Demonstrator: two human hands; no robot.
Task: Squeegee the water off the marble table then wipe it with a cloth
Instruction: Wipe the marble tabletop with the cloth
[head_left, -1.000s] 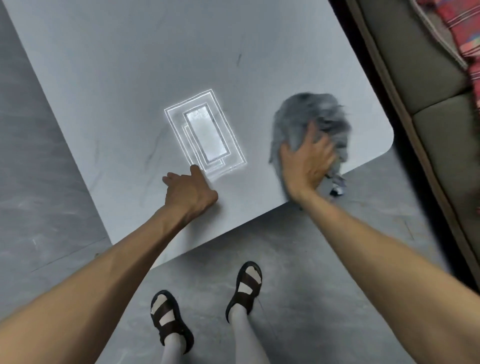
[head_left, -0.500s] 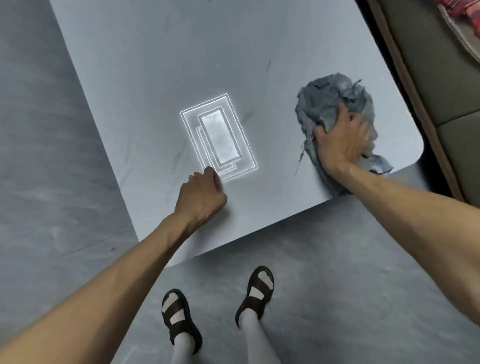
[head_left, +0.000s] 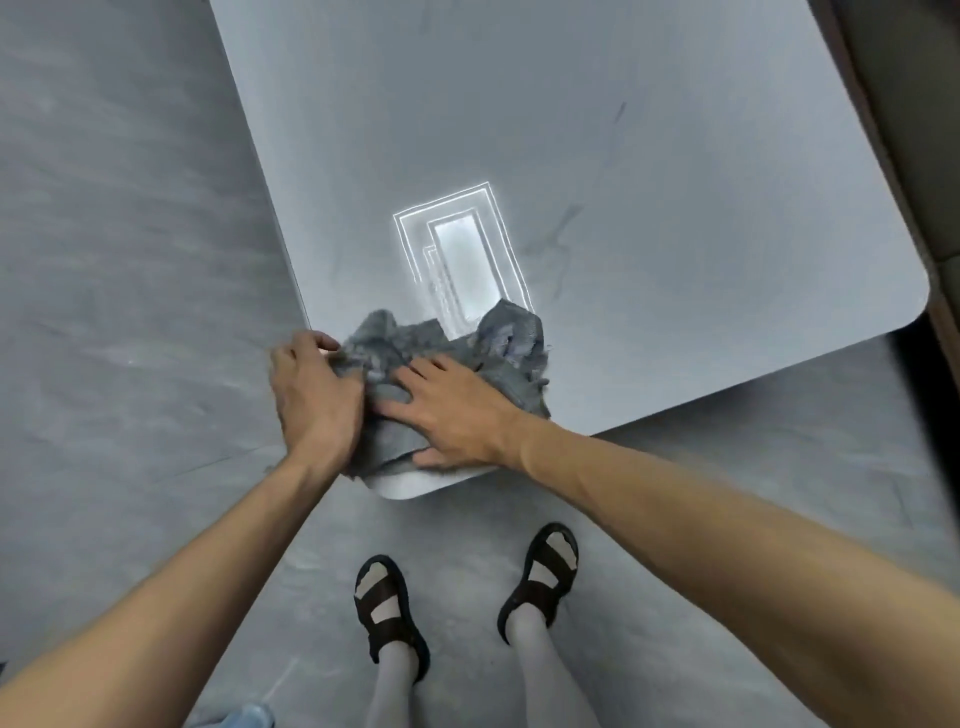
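A crumpled grey cloth (head_left: 511, 335) lies bunched on the near corner of the pale marble table (head_left: 649, 156). My right hand (head_left: 457, 410) presses flat on the cloth, fingers spread and pointing left. Beside it, my left hand (head_left: 314, 397) rests at the cloth's left edge by the table's side, fingers curled into the fabric. No squeegee is in view.
A bright rectangular reflection of a ceiling light (head_left: 462, 265) sits on the tabletop just beyond the cloth. A sofa edge (head_left: 914, 130) runs along the table's right side. My sandalled feet (head_left: 387, 605) stand on the grey floor (head_left: 114, 260) below the corner.
My right hand has swept the cloth from the table's right corner across to the near left corner. My left hand has shifted left and taken hold of the cloth's edge.
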